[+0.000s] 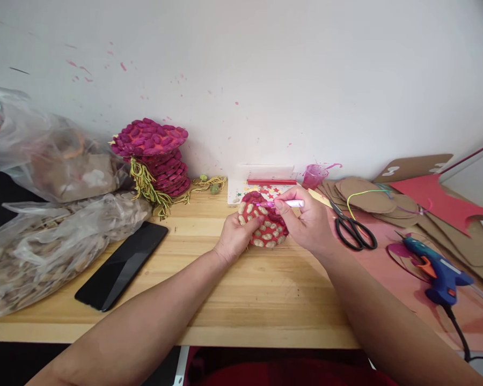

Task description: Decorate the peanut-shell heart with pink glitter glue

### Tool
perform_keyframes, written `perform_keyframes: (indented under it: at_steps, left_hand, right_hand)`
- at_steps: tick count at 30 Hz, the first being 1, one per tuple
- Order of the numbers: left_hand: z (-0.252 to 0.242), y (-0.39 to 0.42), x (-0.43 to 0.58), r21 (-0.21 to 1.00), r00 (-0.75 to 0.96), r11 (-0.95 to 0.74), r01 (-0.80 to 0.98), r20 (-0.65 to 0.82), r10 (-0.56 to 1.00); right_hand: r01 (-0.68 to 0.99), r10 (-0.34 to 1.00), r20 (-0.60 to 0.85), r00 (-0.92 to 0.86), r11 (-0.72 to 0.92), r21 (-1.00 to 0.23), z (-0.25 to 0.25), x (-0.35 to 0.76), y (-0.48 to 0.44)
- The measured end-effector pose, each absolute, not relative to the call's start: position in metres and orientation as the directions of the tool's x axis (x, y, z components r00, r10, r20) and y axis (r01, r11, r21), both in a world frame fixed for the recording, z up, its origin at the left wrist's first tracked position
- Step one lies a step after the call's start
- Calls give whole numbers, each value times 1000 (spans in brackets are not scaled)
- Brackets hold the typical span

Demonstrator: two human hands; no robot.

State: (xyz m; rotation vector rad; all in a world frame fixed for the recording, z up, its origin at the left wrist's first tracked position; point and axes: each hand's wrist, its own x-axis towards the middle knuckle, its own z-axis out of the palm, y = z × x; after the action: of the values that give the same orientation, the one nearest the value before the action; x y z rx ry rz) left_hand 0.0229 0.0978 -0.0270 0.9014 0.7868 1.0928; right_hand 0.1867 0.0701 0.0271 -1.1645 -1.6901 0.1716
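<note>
My left hand (237, 234) grips a red disc covered with peanut shells (266, 234), its thumb lying across the front. Some shells along the disc's upper and right edges are painted magenta; the others are pale tan. Between the thumb and fingers of my right hand (308, 219) is a paintbrush (292, 203) with a white handle. Its pink-wet tip is at the upper part of the disc, by the shells. Behind the disc lies a white sheet with colored stars (235, 194). A clear cup stained with pink paint (314, 176) stands beyond my right hand.
Left are a stack of magenta shell discs (155, 145) with yellow-green strings, a black phone (123, 265) and a plastic bag of shells (64, 257). Right are black-handled scissors (355, 231), cardboard circles (364, 195), red paper (443, 195) and a blue glue gun (440, 273) with a cord.
</note>
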Motion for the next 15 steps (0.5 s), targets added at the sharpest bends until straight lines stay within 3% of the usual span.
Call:
perform_keyframes:
  at_steps: [15]
  left_hand:
    - [-29,98,23,901,269,195,-387,-92,959]
  right_hand:
    - [554,766,640,65,506,-661,27,190,74]
